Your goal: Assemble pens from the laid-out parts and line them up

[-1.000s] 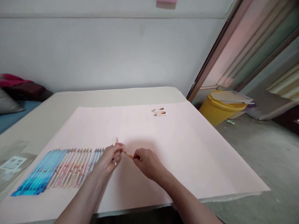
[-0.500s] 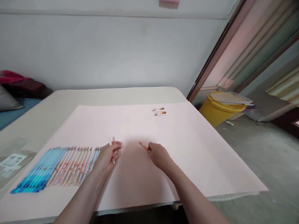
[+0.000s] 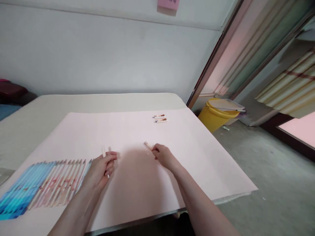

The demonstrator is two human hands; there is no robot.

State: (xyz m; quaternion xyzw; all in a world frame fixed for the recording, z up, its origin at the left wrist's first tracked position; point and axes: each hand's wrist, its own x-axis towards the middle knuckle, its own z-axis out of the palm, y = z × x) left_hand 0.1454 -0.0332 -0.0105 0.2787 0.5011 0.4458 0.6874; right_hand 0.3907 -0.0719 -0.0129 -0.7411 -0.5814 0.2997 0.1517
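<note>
My left hand (image 3: 104, 167) is closed around a slim white stick like a pen barrel (image 3: 103, 151), blurred and held nearly upright. My right hand (image 3: 162, 155) pinches a short, slim, tan-and-white pen-like piece (image 3: 148, 145) that points up and left; its lower part is hidden in the fingers. To the left of my left hand, pens with pink and white barrels (image 3: 61, 183) lie side by side. Blue pens (image 3: 27, 186) continue that row further left. My left forearm covers the row's right end.
Two small groups of pen pieces (image 3: 161, 120), with dark tips, brown ends and white parts, lie at the back of the pink sheet (image 3: 209, 157). A yellow bin (image 3: 216, 114) stands on the floor right of the table. A pink note (image 3: 168, 4) hangs on the wall.
The view has swung to the right, so the table and pens appear further left. The piece in my right hand has tilted upward slightly. Both hands keep their hold.
</note>
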